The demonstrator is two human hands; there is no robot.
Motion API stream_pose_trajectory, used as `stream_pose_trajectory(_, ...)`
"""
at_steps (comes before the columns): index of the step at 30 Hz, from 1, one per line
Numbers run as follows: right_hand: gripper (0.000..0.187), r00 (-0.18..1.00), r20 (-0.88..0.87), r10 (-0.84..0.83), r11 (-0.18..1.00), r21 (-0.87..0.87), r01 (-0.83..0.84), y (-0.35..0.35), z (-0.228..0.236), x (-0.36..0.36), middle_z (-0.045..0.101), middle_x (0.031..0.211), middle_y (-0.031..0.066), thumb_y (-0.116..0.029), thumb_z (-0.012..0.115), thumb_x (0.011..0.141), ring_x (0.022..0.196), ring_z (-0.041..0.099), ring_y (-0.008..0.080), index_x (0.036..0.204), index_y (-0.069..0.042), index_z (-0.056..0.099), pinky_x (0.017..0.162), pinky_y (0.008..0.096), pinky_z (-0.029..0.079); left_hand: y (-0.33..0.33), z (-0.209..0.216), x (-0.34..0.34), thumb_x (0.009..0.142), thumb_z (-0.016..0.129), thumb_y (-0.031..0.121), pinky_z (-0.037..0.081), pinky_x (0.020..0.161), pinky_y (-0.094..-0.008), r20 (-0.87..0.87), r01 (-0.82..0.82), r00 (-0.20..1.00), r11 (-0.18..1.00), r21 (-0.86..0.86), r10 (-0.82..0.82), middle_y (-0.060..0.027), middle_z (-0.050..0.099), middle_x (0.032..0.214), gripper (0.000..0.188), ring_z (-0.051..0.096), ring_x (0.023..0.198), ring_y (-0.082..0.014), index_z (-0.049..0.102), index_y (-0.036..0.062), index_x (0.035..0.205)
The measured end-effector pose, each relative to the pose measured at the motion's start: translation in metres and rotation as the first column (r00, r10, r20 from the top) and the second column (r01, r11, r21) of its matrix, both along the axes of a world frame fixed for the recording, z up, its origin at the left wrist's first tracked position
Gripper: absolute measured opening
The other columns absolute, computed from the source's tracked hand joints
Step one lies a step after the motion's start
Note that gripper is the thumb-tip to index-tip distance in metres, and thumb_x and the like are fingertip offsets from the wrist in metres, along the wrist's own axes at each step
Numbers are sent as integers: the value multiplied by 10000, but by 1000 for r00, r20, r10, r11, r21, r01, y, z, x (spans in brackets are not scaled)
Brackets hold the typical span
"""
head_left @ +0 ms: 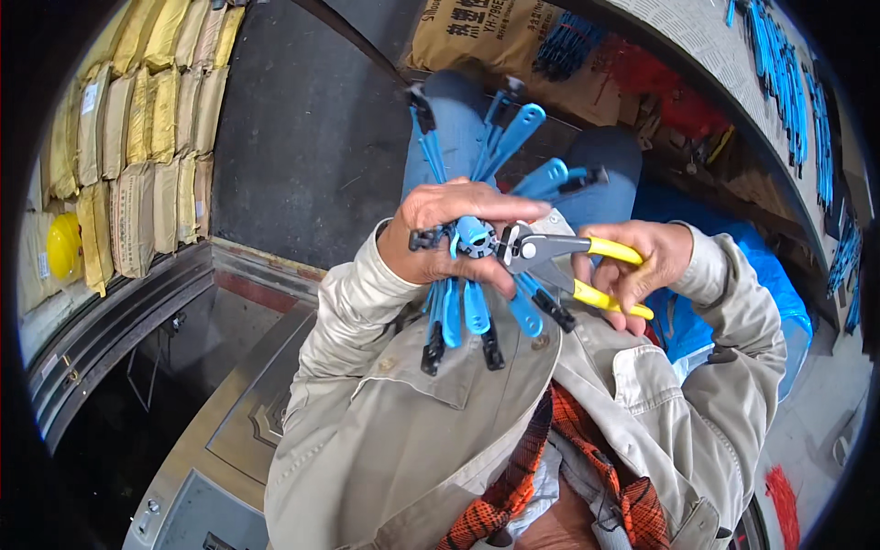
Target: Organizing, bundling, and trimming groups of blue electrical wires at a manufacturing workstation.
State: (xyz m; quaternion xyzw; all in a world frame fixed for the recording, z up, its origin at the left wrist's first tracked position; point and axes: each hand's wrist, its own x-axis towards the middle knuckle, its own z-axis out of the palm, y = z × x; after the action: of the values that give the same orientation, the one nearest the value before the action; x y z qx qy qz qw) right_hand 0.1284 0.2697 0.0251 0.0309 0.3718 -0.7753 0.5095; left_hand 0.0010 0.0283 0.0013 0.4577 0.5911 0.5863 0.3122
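Observation:
A molded cluster of blue plastic strips (476, 307) with black ends fans out around a round blue-and-black hub. My left hand (451, 198) is closed round the middle of it, with strips sticking out above and below the fingers. Wire-cutter-like pliers (554, 247) with grey jaws and yellow handles are in my right hand (658, 261). Their handles are spread apart. The jaw tips are beside the hub, close to my left fingertips; whether they touch a strip I cannot tell.
Stacked yellow and brown sacks (137, 119) line the left, with a yellow helmet (65, 246) by them. A grey work surface (724, 64) at upper right bears many blue strips (779, 82). Beneath it are red material (683, 101) and a printed sack (486, 37). A blue bag (779, 293) stands right.

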Motion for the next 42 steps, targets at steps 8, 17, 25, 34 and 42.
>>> stream_pose_trajectory(8, 406, 113, -707, 699, 357, 482, 800, -30, 20, 6, 577, 863, 159, -53, 583, 839, 597, 604, 179, 1192, 10, 394, 491, 224, 492, 0, -11, 5, 443, 823, 397, 413, 669, -271, 131, -169, 978, 983, 68, 160, -86, 648, 815, 645, 536, 705, -168, 662, 16, 938)
stream_pose_trajectory(17, 416, 911, -334, -242, 967, -1, 256, -7, 2, 14, 569, 940, 154, -49, 595, 824, 523, 534, 148, 1198, 33, 435, 497, 211, 476, 1, -13, -8, 442, 839, 255, 417, 700, -265, 108, 48, 992, 994, 103, -59, -62, 663, 862, 611, 532, 672, -141, 660, 50, 989)
stream_pose_trajectory(25, 447, 472, -799, 373, 557, 599, 574, -20, 2, 16, 584, 947, 171, -44, 623, 796, 507, 537, 146, 1197, 35, 444, 485, 224, 482, 1, -6, -2, 456, 841, 190, 400, 719, -260, 235, -75, 970, 997, 14, 69, -40, 667, 859, 585, 524, 667, -114, 662, 68, 999)
stream_pose_trajectory(34, 584, 835, -453, -312, 937, -1, 350, 4, -3, 10, 551, 1037, 169, -20, 691, 654, 748, 589, 191, 1192, -32, 464, 643, 297, 517, 3, -10, -3, 490, 834, 157, 405, 721, -249, 222, -47, 975, 993, 110, 22, -57, 655, 887, 524, 530, 702, -132, 655, 54, 972)
stream_pose_trajectory(42, 396, 250, -644, 723, 216, 555, 803, -21, -5, 5, 529, 1021, 150, -112, 695, 650, 780, 538, 221, 1023, -92, 565, 646, 320, 459, 6, -4, 17, 505, 832, 154, 414, 689, -249, 94, -275, 958, 961, 12, 272, -68, 637, 899, 519, 529, 696, -141, 626, 47, 968)
